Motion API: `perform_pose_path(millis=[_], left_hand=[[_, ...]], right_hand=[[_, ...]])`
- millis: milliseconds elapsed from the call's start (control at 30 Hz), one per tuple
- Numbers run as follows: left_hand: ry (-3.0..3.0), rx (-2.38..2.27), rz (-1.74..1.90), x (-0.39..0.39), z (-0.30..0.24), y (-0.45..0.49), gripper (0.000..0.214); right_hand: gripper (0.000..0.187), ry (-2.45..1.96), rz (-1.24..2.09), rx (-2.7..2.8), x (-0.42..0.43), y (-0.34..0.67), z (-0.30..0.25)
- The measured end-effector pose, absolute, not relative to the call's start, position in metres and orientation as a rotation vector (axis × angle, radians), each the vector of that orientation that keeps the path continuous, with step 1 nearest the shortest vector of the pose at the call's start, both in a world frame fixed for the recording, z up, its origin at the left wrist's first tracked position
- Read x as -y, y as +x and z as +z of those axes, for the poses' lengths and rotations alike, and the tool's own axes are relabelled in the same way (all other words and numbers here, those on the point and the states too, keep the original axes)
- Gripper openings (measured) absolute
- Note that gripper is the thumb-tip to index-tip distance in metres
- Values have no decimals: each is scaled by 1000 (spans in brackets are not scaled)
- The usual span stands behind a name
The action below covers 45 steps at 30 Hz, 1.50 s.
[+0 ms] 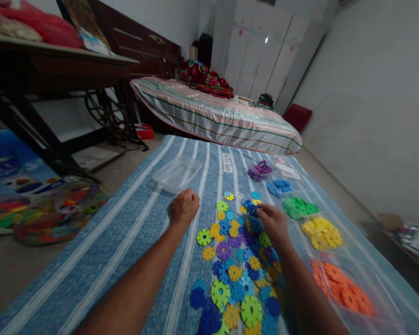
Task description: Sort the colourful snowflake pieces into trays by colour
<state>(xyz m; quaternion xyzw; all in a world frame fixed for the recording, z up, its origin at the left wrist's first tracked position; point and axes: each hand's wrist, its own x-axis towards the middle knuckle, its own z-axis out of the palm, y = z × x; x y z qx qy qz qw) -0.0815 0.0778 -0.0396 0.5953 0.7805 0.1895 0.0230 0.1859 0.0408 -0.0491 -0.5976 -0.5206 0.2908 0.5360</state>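
Observation:
My right hand [274, 222] pinches a dark blue notched disc [253, 211] at the far right part of a loose spread of discs. My left hand [184, 206] is closed in a fist, just in front of an empty clear plastic box [178, 173]; whatever may be inside the fist is hidden. Between my arms lie mixed discs, among them a lime green disc [220, 293], a purple disc [223, 250], an orange-yellow disc [235, 272] and a light blue disc [246, 285]. Some overlap, and my right forearm covers part of the spread.
Along the right run clear boxes of single-coloured discs: purple pieces [260, 170], blue pieces [280, 187], green pieces [300, 207], yellow pieces [323, 232] and orange pieces [345, 288]. A striped blue cloth [139, 218] lies under everything. Beyond stands a bed [216, 116]; left, a sewing-machine table [56, 63].

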Motion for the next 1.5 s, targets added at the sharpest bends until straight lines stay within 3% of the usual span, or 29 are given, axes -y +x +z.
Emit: perform_pose_path(millis=[167, 300, 467, 933, 1500], left_hand=[[1854, -2398, 603, -79, -40, -83, 25], [1842, -2402, 610, -79, -40, -83, 24], [1847, -2398, 622, -78, -41, -83, 25], [1843, -2392, 650, -78, -44, -82, 25], [1822, -2411, 609, -78, -40, -81, 25]], right_hand=[[32, -1719, 166, 1553, -71, 202, -8], [34, -2044, -162, 1477, -106, 232, 36], [33, -2216, -200, 1360, -123, 257, 51], [28, -1845, 115, 1764, -57, 191, -33], [26, -1888, 93, 1950, -61, 185, -53]])
